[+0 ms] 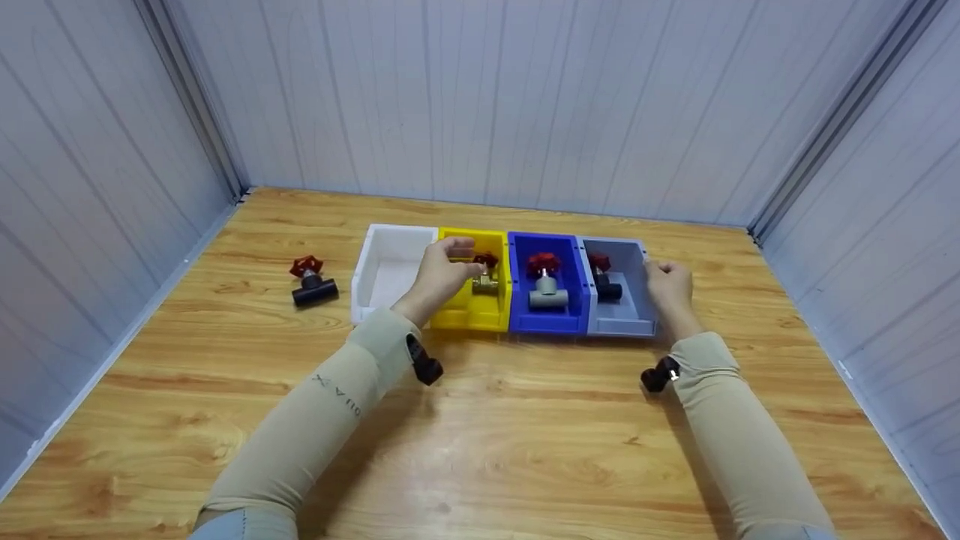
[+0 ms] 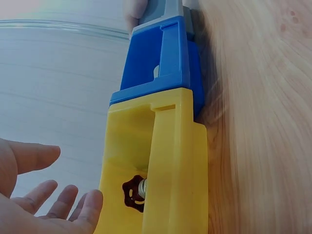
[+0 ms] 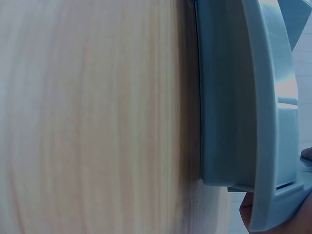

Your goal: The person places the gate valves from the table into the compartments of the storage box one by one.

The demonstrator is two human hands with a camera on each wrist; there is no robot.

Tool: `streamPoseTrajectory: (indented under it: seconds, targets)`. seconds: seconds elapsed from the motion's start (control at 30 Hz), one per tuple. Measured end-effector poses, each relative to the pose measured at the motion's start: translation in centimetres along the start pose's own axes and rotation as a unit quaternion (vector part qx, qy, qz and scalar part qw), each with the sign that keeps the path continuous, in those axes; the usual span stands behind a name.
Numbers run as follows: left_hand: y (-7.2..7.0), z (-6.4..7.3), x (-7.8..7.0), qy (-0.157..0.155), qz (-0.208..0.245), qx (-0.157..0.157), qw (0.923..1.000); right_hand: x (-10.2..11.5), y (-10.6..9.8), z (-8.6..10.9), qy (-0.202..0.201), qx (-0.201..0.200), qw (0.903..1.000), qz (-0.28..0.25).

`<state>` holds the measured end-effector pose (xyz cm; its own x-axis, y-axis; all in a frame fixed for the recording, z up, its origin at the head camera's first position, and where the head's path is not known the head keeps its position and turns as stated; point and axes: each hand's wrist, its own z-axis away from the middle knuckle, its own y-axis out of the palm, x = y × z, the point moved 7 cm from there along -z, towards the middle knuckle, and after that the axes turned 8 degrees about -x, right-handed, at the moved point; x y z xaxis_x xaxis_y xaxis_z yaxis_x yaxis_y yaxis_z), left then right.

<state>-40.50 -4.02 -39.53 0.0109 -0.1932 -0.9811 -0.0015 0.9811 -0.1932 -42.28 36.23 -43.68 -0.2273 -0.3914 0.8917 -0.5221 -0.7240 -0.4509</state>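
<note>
My left hand (image 1: 441,276) is held over the yellow bin (image 1: 474,316), thumb and fingers apart with nothing between them. Inside that bin is a brass valve (image 1: 485,284); its dark red handwheel (image 2: 132,193) shows near my fingertips in the left wrist view. At the far right of the row, my right hand (image 1: 670,289) grips the side rim of the grey bin (image 1: 637,327). A black valve (image 1: 608,290) with a red handwheel lies in the grey bin. The blue bin (image 1: 549,324) between them contains a grey tee-shaped valve (image 1: 548,297), also with a red handwheel.
A white bin (image 1: 391,251) stands at the left end of the joined row. Left of it, another black valve (image 1: 315,291) with a red handwheel lies on the wooden table (image 1: 525,435). Pale panel walls (image 1: 480,105) enclose the table's back and sides.
</note>
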Motion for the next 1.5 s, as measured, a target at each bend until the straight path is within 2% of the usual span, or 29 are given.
streamPoseTrajectory:
  seconds: [0.27,0.73,1.03,1.27,1.5]
  targets:
    - [-0.5,0.5,-0.4,0.008,0.038,0.008,0.9992,0.2,-0.1,0.1,-0.003,-0.006,1.0000,-0.005]
    - [-2.6,1.2,-1.1,0.024,0.057,0.001,0.9981,0.2,0.0,0.3,-0.006,-0.002,0.9999,-0.011]
    - [-5.0,1.2,-1.2,0.029,0.053,-0.014,0.9981,0.1,0.0,0.3,0.006,0.013,0.9999,0.001]
    - [-7.2,1.1,-1.2,0.031,0.041,-0.033,0.9981,0.2,-0.2,0.4,-0.005,-0.011,0.9999,-0.006]
    - [-9.4,1.2,-1.1,0.013,0.025,-0.051,0.9983,0.1,0.0,0.4,0.006,-0.003,1.0000,-0.003]
